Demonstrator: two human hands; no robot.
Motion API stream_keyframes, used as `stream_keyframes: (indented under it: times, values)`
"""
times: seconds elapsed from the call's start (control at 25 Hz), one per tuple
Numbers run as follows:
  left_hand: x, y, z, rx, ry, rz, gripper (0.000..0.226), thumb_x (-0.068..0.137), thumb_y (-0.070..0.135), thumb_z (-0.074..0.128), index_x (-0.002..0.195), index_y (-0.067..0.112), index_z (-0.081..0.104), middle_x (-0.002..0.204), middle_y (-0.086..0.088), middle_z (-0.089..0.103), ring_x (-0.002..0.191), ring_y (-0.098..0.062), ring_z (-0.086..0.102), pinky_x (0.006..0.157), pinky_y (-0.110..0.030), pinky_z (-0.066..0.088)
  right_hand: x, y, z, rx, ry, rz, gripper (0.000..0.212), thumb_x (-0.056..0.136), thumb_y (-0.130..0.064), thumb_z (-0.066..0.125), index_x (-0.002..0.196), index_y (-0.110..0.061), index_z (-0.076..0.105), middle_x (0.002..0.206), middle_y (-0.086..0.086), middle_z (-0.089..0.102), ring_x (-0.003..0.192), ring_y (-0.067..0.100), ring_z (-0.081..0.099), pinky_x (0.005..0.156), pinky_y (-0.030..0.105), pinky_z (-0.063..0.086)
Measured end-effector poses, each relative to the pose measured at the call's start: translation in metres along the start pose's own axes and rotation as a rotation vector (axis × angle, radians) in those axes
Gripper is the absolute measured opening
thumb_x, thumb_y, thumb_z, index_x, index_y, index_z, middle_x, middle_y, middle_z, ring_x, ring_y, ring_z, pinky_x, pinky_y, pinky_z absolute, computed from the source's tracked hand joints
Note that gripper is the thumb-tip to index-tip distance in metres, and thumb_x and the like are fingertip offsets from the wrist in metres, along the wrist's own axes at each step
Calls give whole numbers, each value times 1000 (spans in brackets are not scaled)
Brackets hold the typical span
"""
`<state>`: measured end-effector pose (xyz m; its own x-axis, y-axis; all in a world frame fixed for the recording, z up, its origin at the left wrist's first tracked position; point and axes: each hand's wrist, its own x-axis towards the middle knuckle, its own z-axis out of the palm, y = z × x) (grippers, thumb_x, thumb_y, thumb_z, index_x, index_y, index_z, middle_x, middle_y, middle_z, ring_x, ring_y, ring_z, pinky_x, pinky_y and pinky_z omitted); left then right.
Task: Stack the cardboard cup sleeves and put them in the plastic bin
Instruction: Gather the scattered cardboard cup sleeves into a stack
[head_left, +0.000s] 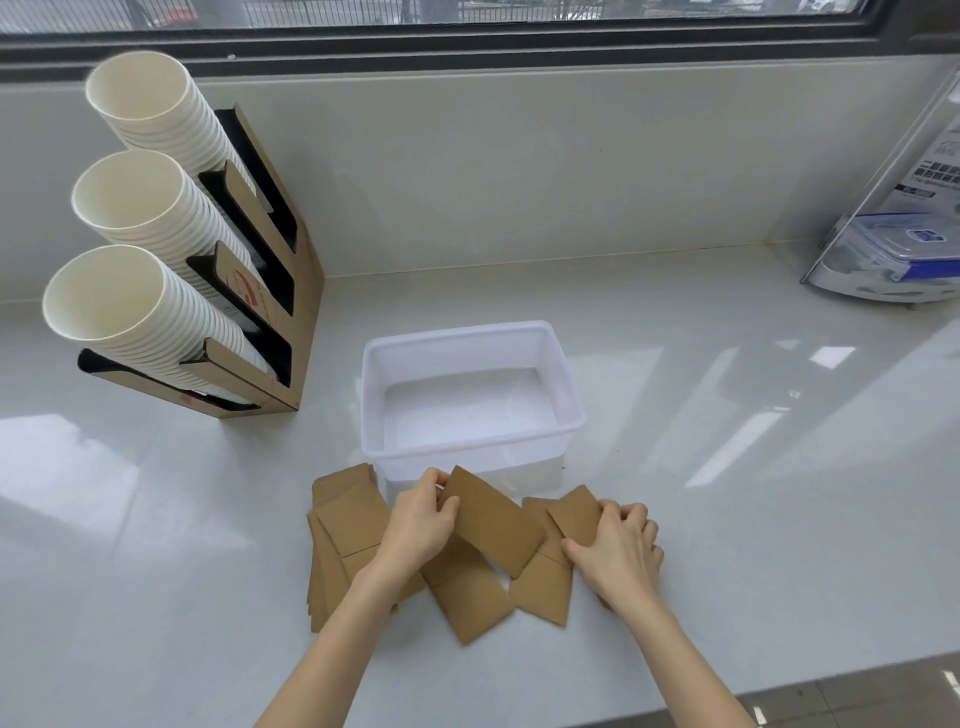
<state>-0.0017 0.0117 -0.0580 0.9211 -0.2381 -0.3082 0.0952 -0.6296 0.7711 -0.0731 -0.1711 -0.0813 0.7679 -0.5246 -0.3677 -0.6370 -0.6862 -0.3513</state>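
In left hand (422, 519): tilted sleeve (493, 519).

One head-worn camera is looking forward and steeply down from above the counter's (727, 519) near edge, facing the window (467, 15) behind its far edge, sitting close enough that both forearms are filling the lower frame.

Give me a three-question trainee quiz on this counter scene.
1. True or false: the plastic bin already holds sleeves.
2. Which hand pinches the raised sleeve? A) left hand B) right hand
3. Fill in: the cup rack holds ___ stacks of paper cups.

Key: 1 false; 2 A; 3 three.
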Motion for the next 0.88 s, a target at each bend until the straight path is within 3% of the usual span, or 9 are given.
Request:
stream_keyframes:
  times: [0.2,0.32,0.48,0.56,0.64,0.88]
  values:
    - [-2,-3,-5,-49,7,-22,6,90,15,43,95,18,45,97,-3,55,88,-20,53,76,-30,45,-3,-11,-8,257,-13,-149,66,76,-29,68,132,-16,36,128,7,33,122,26,37,101,35,35]
    - [-4,-3,-10,-94,-3,-29,8,91,14,40,96,17,46,101,-6,60,90,-22,56,71,-27,45,-10,-30,-11,348,-49,-376,67,72,-26,70,130,-21,39,120,-3,33,120,18,40,104,31,36]
    - [-8,-4,-15,-241,21,-46,14,91,12,37,96,15,49,81,-10,65,83,-24,64,82,-43,55,-21,-51,-2,302,-102,-560,67,73,-27,69,131,-24,37,117,-6,32,117,14,43,99,25,36]
    - [-14,-2,-15,-356,11,-51,16,91,10,35,94,14,50,70,-3,62,71,-11,64,68,-30,59,-25,-56,3,269,-97,-604,66,74,-27,69,131,-24,36,121,-4,34,118,15,44,100,25,37]
    - [-22,-1,-15,-411,-5,-41,18,93,9,33,90,17,50,71,1,64,72,-8,63,55,-15,53,-27,-58,6,245,-88,-648,66,73,-26,68,131,-24,36,122,-2,35,119,16,43,102,28,37]
    - [-27,-6,-10,-560,-11,-37,9,91,16,44,91,19,53,86,-5,66,81,-15,66,57,-18,55,-29,-64,4,194,-81,-707,68,74,-29,68,133,-25,35,124,-2,34,117,17,44,102,32,37]
